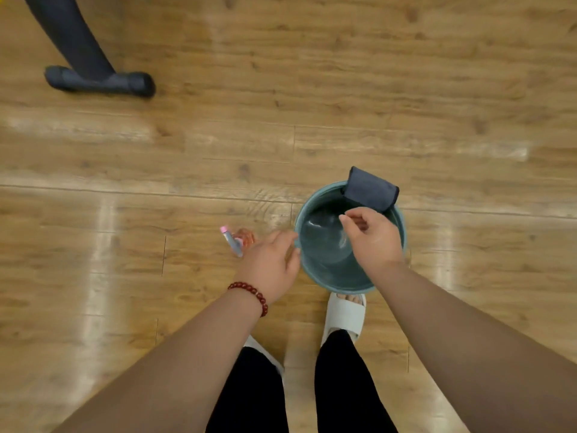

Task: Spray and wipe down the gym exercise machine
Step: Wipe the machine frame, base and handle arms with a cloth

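Head view: nearest are two legs in black trousers and white slides [343, 317] on the wooden floor [343, 120]. Both bare forearms reach forward, the left wearing a dark red bead bracelet [249, 292].

The left hand [268, 260] sits at the left rim of a round teal plastic bucket [343, 287]. Its fingers are bent against the rim, but I cannot tell whether they clasp it. This hand covers part of the spray bottle [232, 240], which stands just left of the bucket. The bottle's long trigger head runs away and to the left, pink nozzle foremost, and its translucent orange body shows beside it.

The right hand [374, 239] hangs over the bucket's mouth, fingers loosely curled and holding nothing that shows.

A folded dark blue cloth [370, 189] drapes over the bucket's far rim. Far left, well apart, the machine's dark rounded foot [100, 81] lies crosswise under a slanting post.
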The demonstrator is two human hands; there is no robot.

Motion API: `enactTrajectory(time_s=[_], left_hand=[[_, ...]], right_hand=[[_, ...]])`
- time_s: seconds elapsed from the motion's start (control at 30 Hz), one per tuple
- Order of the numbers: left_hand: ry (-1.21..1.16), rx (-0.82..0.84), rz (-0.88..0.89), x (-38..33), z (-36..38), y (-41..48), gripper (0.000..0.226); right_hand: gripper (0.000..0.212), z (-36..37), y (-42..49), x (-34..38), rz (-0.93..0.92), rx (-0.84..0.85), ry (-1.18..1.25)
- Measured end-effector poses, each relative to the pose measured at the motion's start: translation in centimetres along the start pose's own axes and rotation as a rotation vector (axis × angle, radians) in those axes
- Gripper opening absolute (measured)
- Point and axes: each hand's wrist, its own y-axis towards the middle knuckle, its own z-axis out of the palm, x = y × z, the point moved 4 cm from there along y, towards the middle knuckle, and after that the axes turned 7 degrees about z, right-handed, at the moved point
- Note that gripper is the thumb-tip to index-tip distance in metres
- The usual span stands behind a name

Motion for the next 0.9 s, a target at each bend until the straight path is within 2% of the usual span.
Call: enactTrajectory(time_s=[0.23, 0.4, 0.5, 0.67, 0.9], left_hand=[[0.02, -0.098, -0.112, 0.9, 5.1, 9.7, 0.044], [0.04, -0.038, -0.16, 2.6, 8.2, 13.7, 0.047], [0.031, -0.015, -0.175, 2.9, 9.3, 14.2, 0.045], [0.048, -0.027, -0.175, 3.1, 9.5, 14.2, 0.044], [0.081, 0.028, -0.18, 2.8, 9.4, 14.1, 0.049]], right_hand=[[0.036, -0.7, 9.3, -3.4, -0.252, -0.124, -0.172], [0.055, 0.1, 13.4, -5.2, -0.297, -0.023, -0.39], [0.055, 0.7, 14.5, -5.7, -0.307, -0.024, -0.489], [0.044, 0.7, 15.3, -5.8, -0.26, -0.046, -0.383], [0.035, -0.1, 14.8, -6.1, -0.288, -0.086, -0.224]])
